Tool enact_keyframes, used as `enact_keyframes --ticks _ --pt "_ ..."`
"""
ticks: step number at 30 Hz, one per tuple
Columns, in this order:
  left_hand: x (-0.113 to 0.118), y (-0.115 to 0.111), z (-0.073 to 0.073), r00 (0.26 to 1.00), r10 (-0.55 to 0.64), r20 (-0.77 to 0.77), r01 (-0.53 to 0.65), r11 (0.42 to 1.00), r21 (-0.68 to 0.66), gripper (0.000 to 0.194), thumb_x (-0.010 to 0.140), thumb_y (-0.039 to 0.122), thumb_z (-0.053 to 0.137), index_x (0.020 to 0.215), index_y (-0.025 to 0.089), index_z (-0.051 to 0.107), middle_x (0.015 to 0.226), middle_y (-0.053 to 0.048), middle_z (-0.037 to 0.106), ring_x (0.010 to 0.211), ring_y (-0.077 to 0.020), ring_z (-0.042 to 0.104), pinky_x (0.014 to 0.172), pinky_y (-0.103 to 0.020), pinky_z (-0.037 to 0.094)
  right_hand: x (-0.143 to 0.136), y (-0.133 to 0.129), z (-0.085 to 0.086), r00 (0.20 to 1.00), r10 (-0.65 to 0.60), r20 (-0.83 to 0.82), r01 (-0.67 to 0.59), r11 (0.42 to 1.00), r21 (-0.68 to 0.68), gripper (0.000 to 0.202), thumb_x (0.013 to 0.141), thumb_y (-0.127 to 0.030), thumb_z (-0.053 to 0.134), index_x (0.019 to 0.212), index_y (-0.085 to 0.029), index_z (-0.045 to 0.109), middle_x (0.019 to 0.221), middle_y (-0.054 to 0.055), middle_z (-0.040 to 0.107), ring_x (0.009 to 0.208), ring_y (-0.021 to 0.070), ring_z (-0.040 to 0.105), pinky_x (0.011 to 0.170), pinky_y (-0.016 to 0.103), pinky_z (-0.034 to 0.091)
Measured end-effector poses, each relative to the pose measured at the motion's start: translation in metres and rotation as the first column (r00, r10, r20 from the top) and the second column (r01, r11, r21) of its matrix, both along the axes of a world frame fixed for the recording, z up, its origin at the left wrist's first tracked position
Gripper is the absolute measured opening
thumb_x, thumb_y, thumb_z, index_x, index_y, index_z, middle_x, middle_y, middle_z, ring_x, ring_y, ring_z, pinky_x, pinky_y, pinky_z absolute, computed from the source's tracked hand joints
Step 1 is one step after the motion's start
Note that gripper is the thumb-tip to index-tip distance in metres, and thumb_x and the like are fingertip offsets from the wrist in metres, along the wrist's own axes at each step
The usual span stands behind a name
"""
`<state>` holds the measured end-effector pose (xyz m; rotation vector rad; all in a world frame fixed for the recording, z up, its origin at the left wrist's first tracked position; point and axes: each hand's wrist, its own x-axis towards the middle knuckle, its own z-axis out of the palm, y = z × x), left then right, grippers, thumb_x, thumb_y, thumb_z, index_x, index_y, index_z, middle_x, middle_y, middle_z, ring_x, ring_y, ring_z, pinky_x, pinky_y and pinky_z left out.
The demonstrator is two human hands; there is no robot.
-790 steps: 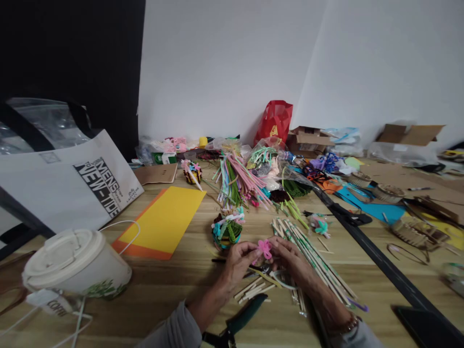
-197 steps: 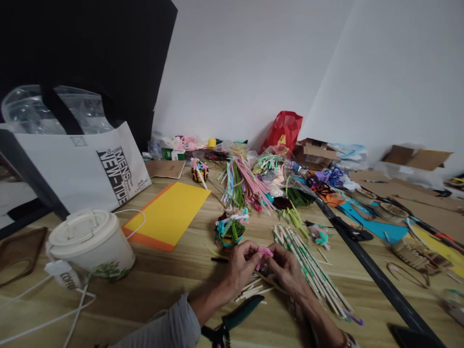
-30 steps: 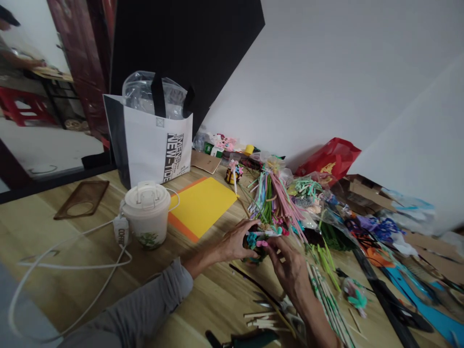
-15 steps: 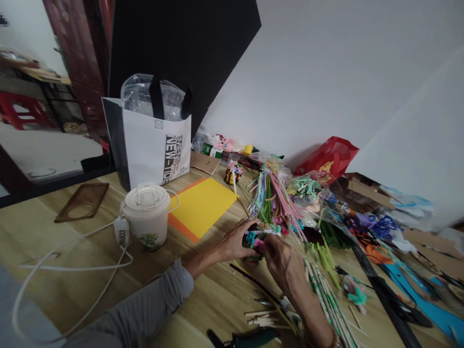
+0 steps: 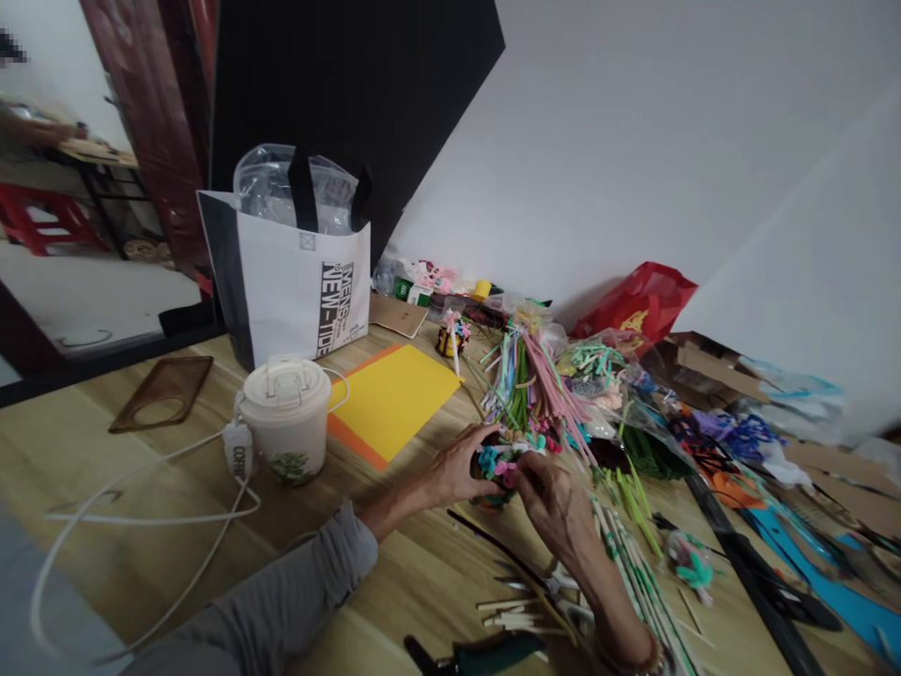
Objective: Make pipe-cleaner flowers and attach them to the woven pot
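Note:
A small round craft piece [image 5: 496, 467] with teal, pink and white fuzzy flowers stands in the lower middle of the head view. My left hand [image 5: 457, 468] curves round its left side, thumb in front and fingers behind. On its right, my right hand [image 5: 554, 493] has its fingers pinched together at the pink and white flowers; what lies between the fingertips is too small to name. Behind it are bundled pipe cleaners [image 5: 539, 385]. Wooden sticks [image 5: 511, 617], a dark-handled tool [image 5: 493, 654] and metal scissors or pliers [image 5: 556, 580] lie in front.
A lidded white cup [image 5: 287, 422] with a cable stands left, before a white bag [image 5: 296, 282]. Yellow paper [image 5: 401, 394] lies behind my left hand. At right are green-white sticks [image 5: 644, 587], a black cutter arm [image 5: 753, 582] and a red bag [image 5: 637, 305].
My right hand has shifted slightly right and up from the flowers, showing more of the pink ones. My left hand stays round the craft piece.

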<state>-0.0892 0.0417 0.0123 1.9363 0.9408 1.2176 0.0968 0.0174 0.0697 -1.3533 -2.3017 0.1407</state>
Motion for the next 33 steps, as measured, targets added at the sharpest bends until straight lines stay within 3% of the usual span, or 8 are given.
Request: enact_keyframes --ticks 4,7,12,19,24,27,33 --pt "0.0 -0.001 0.001 1.0 0.0 0.005 0.0 1.0 0.004 0.09 0.061 0.026 0.082 0.139 0.022 0.038 0.139 -0.011 0.046 0.127 -0.0292 0.043 0.108 -0.042 0.034 -0.002 -0.002 -0.001 0.999 -0.045 -0.011 0.045 0.999 0.027 0.02 0.089 -0.03 0.046 0.073 -0.021 0.055 0.061 0.001 0.062 0.054 0.0166 0.056 0.052 0.025 0.034" --pt "0.0 -0.001 0.002 1.0 -0.002 0.009 0.002 1.0 0.002 0.09 0.061 0.026 0.082 0.139 0.023 0.037 0.139 -0.011 0.046 0.127 -0.0292 0.043 0.108 -0.043 0.034 -0.003 -0.005 -0.003 0.997 -0.068 -0.035 0.071 0.994 0.078 0.016 0.089 -0.032 0.048 0.085 -0.02 0.058 0.069 0.003 0.066 0.059 0.0185 0.059 0.054 0.026 0.036" --pt "0.001 -0.001 0.002 1.0 0.022 0.014 -0.022 0.999 -0.023 0.09 0.059 0.024 0.083 0.137 0.023 0.04 0.138 -0.01 0.046 0.125 -0.0292 0.045 0.107 -0.043 0.036 -0.004 -0.005 -0.003 0.999 -0.01 -0.052 0.015 0.996 0.09 0.015 0.091 -0.031 0.048 0.094 -0.023 0.06 0.083 0.003 0.069 0.062 0.0173 0.062 0.058 0.026 0.04" --pt "0.001 0.0 0.0 1.0 0.011 0.011 -0.011 1.0 -0.01 0.09 0.059 0.021 0.082 0.138 0.023 0.038 0.139 -0.011 0.045 0.128 -0.0291 0.043 0.108 -0.044 0.034 -0.003 -0.003 -0.002 0.997 0.001 -0.072 0.003 0.998 0.058 0.019 0.092 -0.028 0.046 0.082 -0.021 0.06 0.072 0.002 0.065 0.06 0.0165 0.061 0.057 0.025 0.04" --pt "-0.001 -0.001 0.0 1.0 -0.005 0.018 0.005 1.0 -0.022 0.09 0.061 0.022 0.081 0.139 0.023 0.037 0.14 -0.011 0.045 0.129 -0.0288 0.042 0.108 -0.043 0.034 -0.001 0.001 -0.004 0.995 0.062 -0.072 -0.056 0.995 0.08 0.018 0.093 -0.025 0.043 0.092 -0.022 0.061 0.084 0.004 0.068 0.067 0.0173 0.063 0.06 0.025 0.041" --pt "-0.001 -0.002 0.002 1.0 -0.004 0.022 0.005 0.999 -0.036 0.09 0.06 0.021 0.081 0.139 0.023 0.038 0.139 -0.01 0.046 0.128 -0.0291 0.043 0.108 -0.043 0.034 0.001 0.003 -0.002 0.994 0.112 -0.002 -0.111 0.989 0.098 0.02 0.094 -0.024 0.041 0.094 -0.023 0.061 0.089 0.004 0.068 0.07 0.0171 0.063 0.059 0.025 0.039" --pt "0.0 -0.003 0.004 0.999 0.006 0.039 -0.004 0.999 -0.04 0.09 0.06 0.025 0.083 0.138 0.022 0.039 0.138 -0.011 0.047 0.126 -0.0294 0.046 0.107 -0.044 0.035 -0.003 0.0 0.01 0.943 0.108 0.316 -0.15 0.982 0.112 0.021 0.093 -0.02 0.042 0.087 -0.025 0.061 0.082 0.001 0.063 0.059 0.0145 0.058 0.049 0.025 0.027"
